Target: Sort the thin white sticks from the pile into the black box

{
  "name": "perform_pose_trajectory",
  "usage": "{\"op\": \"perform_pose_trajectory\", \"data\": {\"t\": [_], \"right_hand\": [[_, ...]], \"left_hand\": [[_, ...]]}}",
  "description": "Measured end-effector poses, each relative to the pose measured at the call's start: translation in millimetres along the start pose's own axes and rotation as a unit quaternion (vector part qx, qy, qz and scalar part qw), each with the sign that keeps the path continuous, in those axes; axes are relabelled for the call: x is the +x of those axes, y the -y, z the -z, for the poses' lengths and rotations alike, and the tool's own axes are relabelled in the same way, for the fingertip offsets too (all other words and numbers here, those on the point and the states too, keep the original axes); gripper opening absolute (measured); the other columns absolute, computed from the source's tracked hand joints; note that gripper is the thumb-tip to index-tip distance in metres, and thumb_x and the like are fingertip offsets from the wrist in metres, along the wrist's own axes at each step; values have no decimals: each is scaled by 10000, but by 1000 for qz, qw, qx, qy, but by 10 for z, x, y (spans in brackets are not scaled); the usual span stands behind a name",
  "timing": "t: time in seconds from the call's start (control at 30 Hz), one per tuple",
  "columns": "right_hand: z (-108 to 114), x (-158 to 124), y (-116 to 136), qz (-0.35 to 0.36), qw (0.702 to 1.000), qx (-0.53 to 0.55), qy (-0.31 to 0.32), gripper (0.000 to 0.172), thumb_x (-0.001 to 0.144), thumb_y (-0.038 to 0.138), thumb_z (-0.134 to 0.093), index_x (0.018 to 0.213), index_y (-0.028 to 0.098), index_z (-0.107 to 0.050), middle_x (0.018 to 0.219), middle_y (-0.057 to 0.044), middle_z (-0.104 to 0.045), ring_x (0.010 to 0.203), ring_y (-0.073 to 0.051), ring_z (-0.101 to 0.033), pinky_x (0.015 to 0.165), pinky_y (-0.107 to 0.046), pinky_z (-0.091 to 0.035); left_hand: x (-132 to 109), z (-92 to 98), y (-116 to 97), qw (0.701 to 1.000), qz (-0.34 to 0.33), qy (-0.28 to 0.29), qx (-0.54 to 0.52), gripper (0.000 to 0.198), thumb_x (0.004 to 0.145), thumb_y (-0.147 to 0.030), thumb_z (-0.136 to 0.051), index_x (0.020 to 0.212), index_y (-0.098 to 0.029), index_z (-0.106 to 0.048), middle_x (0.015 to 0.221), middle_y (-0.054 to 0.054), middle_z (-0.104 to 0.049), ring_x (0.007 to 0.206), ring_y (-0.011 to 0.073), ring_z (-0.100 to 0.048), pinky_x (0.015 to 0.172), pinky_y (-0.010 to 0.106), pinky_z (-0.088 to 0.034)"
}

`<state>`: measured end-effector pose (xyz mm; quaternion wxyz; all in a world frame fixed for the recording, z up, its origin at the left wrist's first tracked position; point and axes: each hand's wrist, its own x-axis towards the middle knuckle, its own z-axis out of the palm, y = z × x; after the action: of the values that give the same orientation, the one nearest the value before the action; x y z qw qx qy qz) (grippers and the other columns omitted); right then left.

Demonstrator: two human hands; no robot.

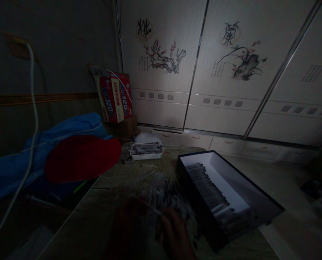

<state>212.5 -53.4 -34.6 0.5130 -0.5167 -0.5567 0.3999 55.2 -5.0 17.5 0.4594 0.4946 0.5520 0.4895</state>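
In the dim light my right hand [175, 231] is closed on a slim, pale pen [153, 208] that slants up toward the left. Fingers of my left hand [129, 216] are closed at the pen's other end; this hand is very dark and blurred. Just beyond both hands lies a loose heap of clear pens and dark parts [164, 193] on the table. To the right, a black box with a white inside [228, 177] holds a long row of dark-ended pens [208, 184].
A white tray [146, 156] of similar thin pieces stands at the table's [114, 180] far side, with a clear plastic bag behind. At left are a red round seat [82, 159], blue cloth [65, 126] and a hanging white cable [33, 119]. Red carton [114, 97] and sliding doors [161, 79] stand behind.
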Motion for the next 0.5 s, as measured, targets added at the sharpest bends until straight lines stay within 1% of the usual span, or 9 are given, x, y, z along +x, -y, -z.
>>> {"op": "perform_pose_trajectory", "data": {"t": [0.1,0.23,0.33,0.4,0.5], "right_hand": [[7,-9,27,-11,1000,-11,-12,369,924,472,-384,846,172,-584,594,22,-540,518,-114,-525,503,-196,-390],[45,-17,76,7,997,-69,-36,354,907,475,-410,844,173,-583,624,8,-539,549,-124,-523,495,-195,-392],[48,-19,78,15,995,-83,-62,333,886,479,-438,840,177,-569,662,-5,-559,568,-129,-533,501,-195,-406],[38,-23,63,22,994,-90,-65,319,886,464,-443,830,181,-579,655,-5,-568,572,-132,-541,506,-195,-409],[46,-25,44,45,987,-135,-71,281,884,414,-466,804,184,-607,646,-9,-593,577,-136,-551,522,-198,-404]], "left_hand": [[24,46,59,1000,-4,5,28,270,762,-429,-567,752,-182,-676,705,10,-699,683,179,-631,672,265,-475],[63,93,111,1000,7,-12,27,319,761,-472,-556,803,-178,-671,767,19,-706,752,193,-636,711,275,-474],[49,59,57,1000,22,-1,9,305,731,-462,-574,762,-174,-669,723,20,-698,711,194,-637,674,274,-486],[23,17,-6,1000,18,5,6,293,721,-459,-578,713,-180,-663,679,13,-686,676,188,-632,652,269,-490],[4,11,-73,1000,13,-12,25,308,714,-479,-566,658,-187,-646,642,16,-676,644,191,-628,629,277,-495]]}}
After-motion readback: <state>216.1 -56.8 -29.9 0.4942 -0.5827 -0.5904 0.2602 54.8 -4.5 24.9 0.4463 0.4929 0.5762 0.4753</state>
